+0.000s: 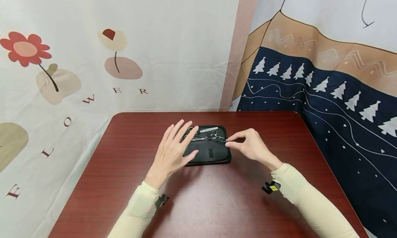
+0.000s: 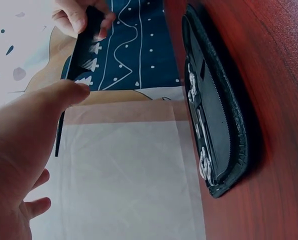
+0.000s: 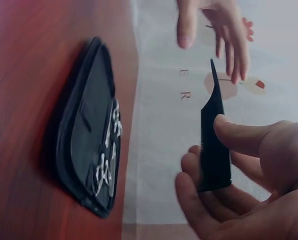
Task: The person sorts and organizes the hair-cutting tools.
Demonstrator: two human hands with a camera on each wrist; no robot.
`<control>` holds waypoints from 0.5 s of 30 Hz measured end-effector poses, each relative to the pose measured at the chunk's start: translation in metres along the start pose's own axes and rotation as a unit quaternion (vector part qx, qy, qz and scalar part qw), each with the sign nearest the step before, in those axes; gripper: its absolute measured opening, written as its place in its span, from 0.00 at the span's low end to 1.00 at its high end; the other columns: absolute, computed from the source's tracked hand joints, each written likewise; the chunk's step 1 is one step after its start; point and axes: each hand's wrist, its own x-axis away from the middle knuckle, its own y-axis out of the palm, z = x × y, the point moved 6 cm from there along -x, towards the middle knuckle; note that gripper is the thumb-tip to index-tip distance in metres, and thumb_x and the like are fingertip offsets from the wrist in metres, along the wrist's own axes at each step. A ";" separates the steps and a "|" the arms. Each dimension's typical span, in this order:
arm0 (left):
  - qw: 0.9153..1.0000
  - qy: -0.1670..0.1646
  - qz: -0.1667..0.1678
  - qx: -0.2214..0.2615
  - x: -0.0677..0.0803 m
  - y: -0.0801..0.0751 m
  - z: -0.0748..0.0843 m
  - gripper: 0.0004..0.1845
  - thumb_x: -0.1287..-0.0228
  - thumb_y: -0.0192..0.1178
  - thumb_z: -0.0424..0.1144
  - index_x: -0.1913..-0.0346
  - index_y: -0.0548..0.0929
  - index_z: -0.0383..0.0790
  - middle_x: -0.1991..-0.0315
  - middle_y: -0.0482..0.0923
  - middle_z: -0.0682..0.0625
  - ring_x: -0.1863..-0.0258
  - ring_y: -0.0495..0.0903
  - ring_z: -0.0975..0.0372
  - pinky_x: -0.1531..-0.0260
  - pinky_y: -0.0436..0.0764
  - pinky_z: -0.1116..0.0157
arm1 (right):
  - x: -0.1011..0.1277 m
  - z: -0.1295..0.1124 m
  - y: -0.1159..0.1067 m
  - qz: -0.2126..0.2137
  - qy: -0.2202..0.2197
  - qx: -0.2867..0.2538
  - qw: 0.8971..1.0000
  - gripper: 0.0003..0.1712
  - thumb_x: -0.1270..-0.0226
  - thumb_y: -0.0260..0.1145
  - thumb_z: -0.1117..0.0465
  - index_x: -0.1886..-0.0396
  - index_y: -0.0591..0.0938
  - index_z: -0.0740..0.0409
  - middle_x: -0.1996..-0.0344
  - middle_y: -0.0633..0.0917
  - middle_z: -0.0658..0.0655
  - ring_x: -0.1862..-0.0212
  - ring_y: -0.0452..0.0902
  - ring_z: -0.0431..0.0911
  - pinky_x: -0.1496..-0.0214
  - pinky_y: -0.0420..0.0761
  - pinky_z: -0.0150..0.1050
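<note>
Evidently the comb (image 3: 216, 155) is up in the air, over or just in front of the black case (image 1: 200, 157) on the table (image 1: 217, 203); the right hand (image 1: 252, 146) pinches its wide toothed end between thumb and fingers, while the left hand (image 1: 173, 150) holds nothing, its fingers spread near the thin tail; the two hands are apart; the scissors (image 1: 209, 129) lie in the case; the comb looks light, smooth and fairly stiff, probably plastic, so a gentle pinch should do, though it may slip a little; the flat body by the spine seems the best hold, as the slim tail and fine teeth are likelier to bend or snap.
</note>
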 end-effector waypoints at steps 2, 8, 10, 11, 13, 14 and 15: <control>1.000 0.002 0.003 -0.003 0.000 0.000 0.000 0.49 0.40 0.84 0.53 0.17 0.76 0.48 0.19 0.77 0.44 0.17 0.75 0.43 0.16 0.72 0.40 | 0.000 0.007 0.001 -0.031 0.043 -0.037 0.998 0.07 0.31 0.85 0.57 0.55 0.99 0.49 0.55 0.98 0.53 0.48 0.91 0.48 0.48 0.88 0.42; 1.000 0.012 0.010 -0.006 0.000 0.000 0.003 0.48 0.41 0.86 0.51 0.18 0.78 0.48 0.20 0.79 0.44 0.18 0.76 0.44 0.16 0.72 0.38 | 0.002 0.019 0.008 -0.107 0.142 -0.175 0.968 0.13 0.29 0.83 0.61 0.50 0.96 0.63 0.54 0.97 0.63 0.57 0.97 0.51 0.39 0.94 0.57; 1.000 0.020 0.014 -0.004 0.000 0.000 0.004 0.47 0.41 0.86 0.50 0.19 0.79 0.48 0.20 0.79 0.44 0.19 0.76 0.44 0.17 0.73 0.37 | 0.003 0.020 0.010 -0.123 0.156 -0.203 0.959 0.16 0.29 0.82 0.62 0.48 0.95 0.68 0.54 0.96 0.67 0.56 0.97 0.54 0.39 0.95 0.57; 1.000 0.024 0.018 -0.004 0.000 0.000 0.005 0.46 0.41 0.86 0.50 0.20 0.79 0.48 0.21 0.79 0.44 0.19 0.77 0.44 0.17 0.73 0.37 | 0.003 0.020 0.011 -0.131 0.161 -0.216 0.954 0.16 0.29 0.82 0.63 0.47 0.94 0.69 0.54 0.96 0.68 0.56 0.97 0.55 0.40 0.95 0.56; 0.999 0.031 0.023 -0.005 0.000 0.000 0.006 0.46 0.42 0.87 0.50 0.20 0.80 0.48 0.21 0.80 0.44 0.20 0.78 0.44 0.18 0.73 0.37 | 0.003 0.020 0.013 -0.143 0.168 -0.240 0.945 0.17 0.29 0.82 0.65 0.46 0.93 0.71 0.54 0.96 0.70 0.56 0.97 0.56 0.42 0.96 0.54; 0.999 0.034 0.026 -0.007 0.000 0.000 0.006 0.45 0.42 0.87 0.50 0.21 0.81 0.48 0.21 0.80 0.44 0.20 0.78 0.44 0.18 0.74 0.36 | 0.003 0.021 0.013 -0.147 0.170 -0.249 0.942 0.17 0.29 0.81 0.65 0.46 0.93 0.71 0.54 0.96 0.70 0.56 0.97 0.55 0.43 0.96 0.52; 0.999 0.037 0.027 -0.009 0.000 0.001 0.007 0.45 0.42 0.87 0.50 0.21 0.81 0.48 0.21 0.80 0.44 0.21 0.78 0.44 0.18 0.74 0.36 | 0.004 0.021 0.014 -0.151 0.171 -0.256 0.939 0.17 0.28 0.81 0.66 0.45 0.92 0.72 0.54 0.96 0.70 0.57 0.96 0.54 0.44 0.97 0.51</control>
